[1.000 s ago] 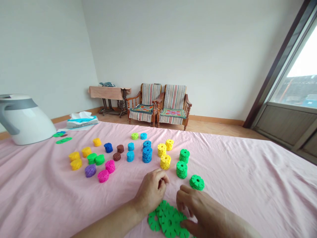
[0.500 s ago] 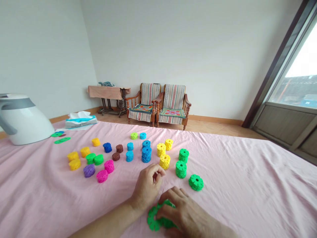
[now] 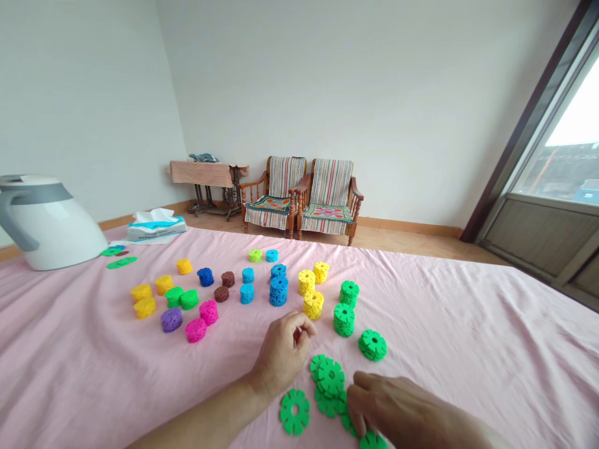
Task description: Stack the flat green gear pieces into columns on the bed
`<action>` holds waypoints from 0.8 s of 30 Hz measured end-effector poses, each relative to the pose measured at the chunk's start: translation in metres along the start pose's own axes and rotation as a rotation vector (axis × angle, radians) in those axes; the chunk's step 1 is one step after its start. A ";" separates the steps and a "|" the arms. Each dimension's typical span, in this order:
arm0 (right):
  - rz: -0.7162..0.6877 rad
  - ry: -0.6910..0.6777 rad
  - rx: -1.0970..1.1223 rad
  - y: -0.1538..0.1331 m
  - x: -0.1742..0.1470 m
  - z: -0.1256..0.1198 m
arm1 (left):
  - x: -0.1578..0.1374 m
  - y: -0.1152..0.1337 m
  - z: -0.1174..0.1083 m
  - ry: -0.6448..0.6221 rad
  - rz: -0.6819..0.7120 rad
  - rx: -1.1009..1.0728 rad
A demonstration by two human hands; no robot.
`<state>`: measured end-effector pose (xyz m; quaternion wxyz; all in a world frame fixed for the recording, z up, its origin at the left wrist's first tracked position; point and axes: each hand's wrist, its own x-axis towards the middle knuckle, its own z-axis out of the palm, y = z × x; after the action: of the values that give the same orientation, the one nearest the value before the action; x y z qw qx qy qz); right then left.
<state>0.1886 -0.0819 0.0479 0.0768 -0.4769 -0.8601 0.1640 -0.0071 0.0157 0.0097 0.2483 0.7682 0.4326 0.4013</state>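
Near the middle front, my left hand (image 3: 284, 350) rests with its fingers curled and the thumb against them; its palm is hidden, so I cannot make out anything inside. Just right of it, several flat green notched plastic discs (image 3: 331, 378) lie overlapping on the cloth. A single green disc with a centre hole (image 3: 294, 412) lies apart below the left hand. My right hand (image 3: 390, 402) reaches in from the right, bent fingers pinched down at the edge of the lowest green disc (image 3: 373, 441). Short green stacks (image 3: 372, 345) stand beyond it.
Yellow stacks (image 3: 313, 305), blue stacks (image 3: 279, 291), brown stacks (image 3: 221, 294) and pink stacks (image 3: 195, 330) spread across the pink cloth (image 3: 468, 349). A white jug (image 3: 60, 227) and a tissue box (image 3: 156, 231) stand at the left. Two wooden armchairs (image 3: 326, 212) are beyond the table.
My right hand has moved right, off the green discs it covered, and they now lie spread out in view. My left hand has barely moved. The view has shifted slightly.
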 end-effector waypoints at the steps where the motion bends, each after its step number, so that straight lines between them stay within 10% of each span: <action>1: -0.004 0.003 -0.025 0.000 0.001 0.000 | 0.000 0.000 0.000 0.000 -0.001 0.000; 13: 0.173 -0.016 0.389 0.017 0.021 -0.015 | 0.000 0.002 -0.001 -0.013 -0.012 -0.021; 19: 0.359 0.327 0.729 0.061 0.030 -0.031 | 0.000 0.001 0.000 -0.020 -0.020 -0.042; 24: 0.480 0.348 0.666 0.079 0.031 -0.024 | 0.000 0.001 0.000 -0.020 -0.019 -0.032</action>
<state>0.2419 -0.0114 0.0411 0.3296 -0.6328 -0.5995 0.3627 -0.0067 0.0156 0.0101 0.2687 0.7641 0.4307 0.3981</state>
